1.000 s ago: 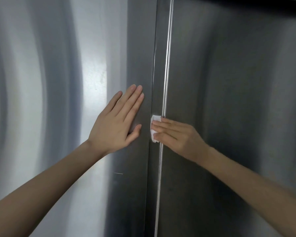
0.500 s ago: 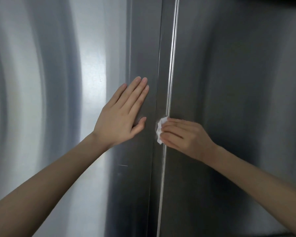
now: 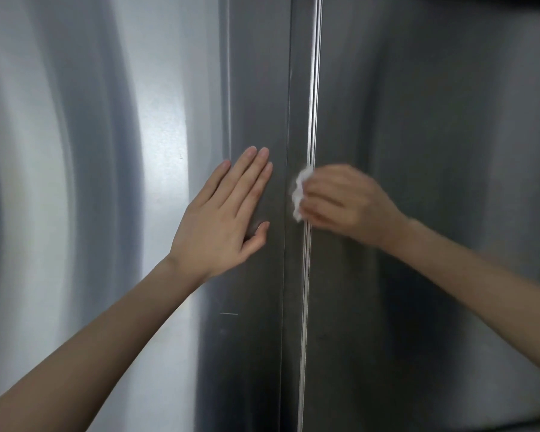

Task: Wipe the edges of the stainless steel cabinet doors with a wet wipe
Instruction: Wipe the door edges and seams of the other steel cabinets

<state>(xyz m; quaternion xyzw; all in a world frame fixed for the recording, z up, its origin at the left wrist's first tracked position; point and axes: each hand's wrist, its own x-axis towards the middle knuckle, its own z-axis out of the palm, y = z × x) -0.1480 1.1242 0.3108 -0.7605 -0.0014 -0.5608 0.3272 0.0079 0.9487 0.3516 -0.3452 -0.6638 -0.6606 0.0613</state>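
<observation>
Two stainless steel cabinet doors fill the view: the left door and the right door. They meet at a bright vertical edge in the middle. My right hand is blurred and holds a crumpled white wet wipe pressed against that edge at mid height. My left hand lies flat on the left door just left of the seam, fingers together and pointing up, holding nothing.
A dark gap shows along the top right corner above the right door. A small scratch marks the left door below my left hand.
My right hand has slid the wipe up along the door edge. My left hand has stayed flat on the left door.
</observation>
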